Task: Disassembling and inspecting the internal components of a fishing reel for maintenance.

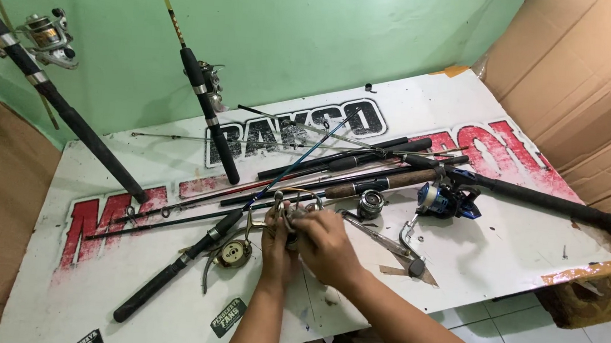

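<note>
Here we've got both hands on a small metal reel part [295, 214], just nr the blue reel [438, 199], on its left. Our left hand [277, 245] grasps it from below; right hand [323, 243] pinches its top. Brass spool [234, 252] lies further left of the blue reel, on the white board [515, 250].

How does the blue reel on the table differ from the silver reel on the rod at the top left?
The blue reel lies low on the white board, near the hands; the silver reel hangs raised, on a rod leaning against the green wall. The colours differ: blue and black versus silver. Both are spinning reels mounted on rods.
</note>
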